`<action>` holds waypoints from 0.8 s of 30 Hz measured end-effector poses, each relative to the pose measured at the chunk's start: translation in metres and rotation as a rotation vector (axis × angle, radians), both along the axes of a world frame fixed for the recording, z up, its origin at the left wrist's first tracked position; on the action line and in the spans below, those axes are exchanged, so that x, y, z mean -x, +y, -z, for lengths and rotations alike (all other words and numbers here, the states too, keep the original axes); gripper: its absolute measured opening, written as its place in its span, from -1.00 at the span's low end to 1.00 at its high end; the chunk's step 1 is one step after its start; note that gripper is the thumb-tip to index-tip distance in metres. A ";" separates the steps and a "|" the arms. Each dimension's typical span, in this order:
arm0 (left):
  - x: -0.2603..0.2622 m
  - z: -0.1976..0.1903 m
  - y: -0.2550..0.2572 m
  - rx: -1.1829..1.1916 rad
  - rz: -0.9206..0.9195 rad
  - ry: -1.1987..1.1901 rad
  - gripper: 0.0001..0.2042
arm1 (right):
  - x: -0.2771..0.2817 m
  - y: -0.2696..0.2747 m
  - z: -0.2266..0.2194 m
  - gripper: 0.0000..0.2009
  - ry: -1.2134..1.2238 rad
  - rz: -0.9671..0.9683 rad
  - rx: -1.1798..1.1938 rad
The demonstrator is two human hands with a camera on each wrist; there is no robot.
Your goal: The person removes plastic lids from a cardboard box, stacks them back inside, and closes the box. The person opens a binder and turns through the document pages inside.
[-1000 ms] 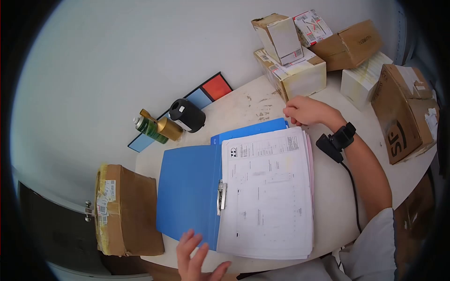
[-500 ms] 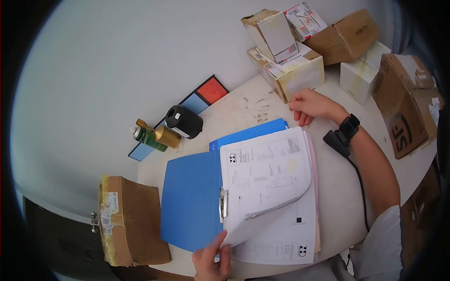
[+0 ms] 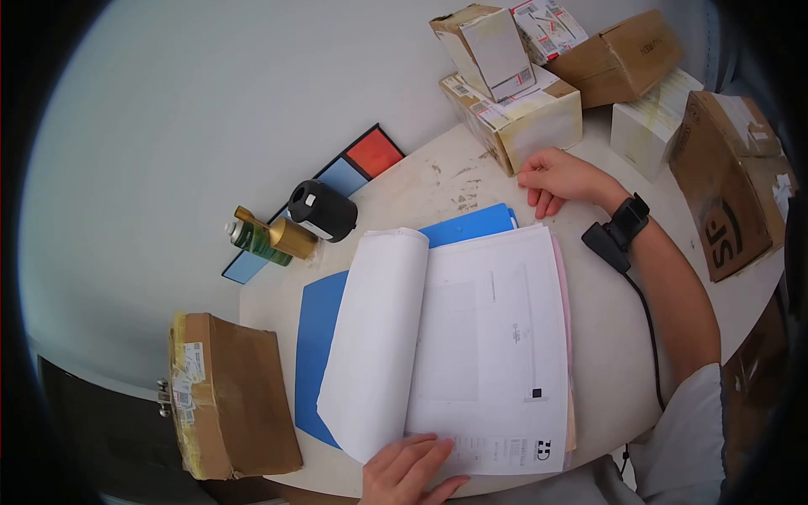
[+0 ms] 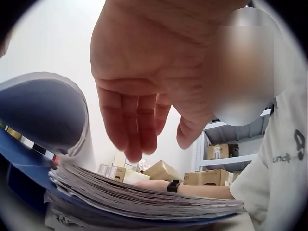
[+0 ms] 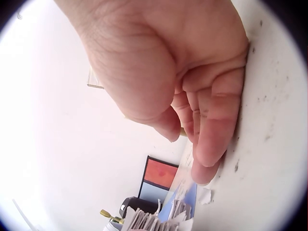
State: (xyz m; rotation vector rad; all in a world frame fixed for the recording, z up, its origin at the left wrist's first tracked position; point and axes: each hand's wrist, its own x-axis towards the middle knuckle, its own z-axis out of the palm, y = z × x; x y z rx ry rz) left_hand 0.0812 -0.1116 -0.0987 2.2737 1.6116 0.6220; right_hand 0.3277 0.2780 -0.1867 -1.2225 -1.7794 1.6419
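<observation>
A thick paper stack [image 3: 497, 337] lies in an opened blue folder [image 3: 316, 362]. Its turned sheets [image 3: 379, 328] curve over to the left, hiding the metal clip. At the stack's lower edge is my left hand [image 3: 410, 471]; in the left wrist view this hand [image 4: 144, 91] has its fingers extended and hanging above the pages [image 4: 139, 197], gripping nothing. My right hand [image 3: 568, 181] rests on the table beyond the folder's upper right corner, fingers loosely bent and empty, as the right wrist view shows the hand [image 5: 178, 82] too.
Cardboard boxes [image 3: 539, 126] are stacked at the back right, with an upright brown box [image 3: 732, 194] nearer. Another carton [image 3: 244, 396] stands left of the folder. Along the wall are a black container [image 3: 324, 210], a gold cup [image 3: 293, 239] and a green can [image 3: 261, 241].
My left hand took hold of the top sheets at their lower corner, turned them over to the left and let go. My right hand has stayed on the table.
</observation>
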 end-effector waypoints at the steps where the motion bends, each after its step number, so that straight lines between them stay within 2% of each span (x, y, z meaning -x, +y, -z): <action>1: -0.009 -0.005 0.014 0.123 0.097 0.138 -0.26 | -0.001 -0.001 0.000 -0.75 0.004 0.001 0.006; 6: -0.005 -0.008 0.033 0.240 0.152 0.186 -0.16 | -0.004 -0.005 0.005 -0.74 0.040 0.023 -0.014; 9: 0.004 -0.011 0.037 0.309 0.164 0.115 -0.19 | -0.003 -0.005 0.003 -0.74 0.033 0.024 -0.036; 12: 0.013 -0.006 0.036 0.303 0.186 0.044 -0.29 | -0.003 -0.003 0.004 -0.74 0.038 -0.015 -0.017; 14: 0.017 0.002 0.024 0.439 -0.186 0.067 -0.28 | -0.003 -0.005 0.001 -0.74 0.030 -0.003 -0.027; 15: 0.014 0.011 0.018 0.133 -0.185 0.066 -0.35 | -0.002 -0.004 0.002 -0.74 0.029 -0.007 -0.025; 17: 0.028 0.038 0.007 -0.195 -0.607 -0.272 -0.32 | -0.002 0.000 0.005 -0.74 0.023 -0.021 -0.008; 18: 0.030 0.024 0.013 -0.254 -0.825 -0.429 -0.29 | -0.003 -0.001 0.006 -0.74 0.022 -0.016 -0.006; 19: 0.053 0.022 0.015 -0.406 -0.902 -0.366 -0.25 | -0.002 -0.003 0.007 -0.74 0.032 0.003 -0.020; 20: 0.061 0.019 0.016 -0.548 -1.034 -0.205 -0.21 | -0.003 -0.005 0.006 -0.74 0.045 0.024 -0.038; 21: 0.076 0.010 0.008 -0.509 -1.170 -0.005 -0.19 | -0.005 -0.005 0.005 -0.74 0.053 0.038 -0.037; 22: 0.083 0.013 0.004 -0.512 -1.160 0.002 -0.19 | -0.005 -0.005 0.003 -0.74 0.041 0.025 -0.036; 24: 0.068 0.009 -0.006 -0.776 -1.057 0.338 -0.20 | -0.001 -0.006 0.001 -0.74 0.026 -0.009 -0.030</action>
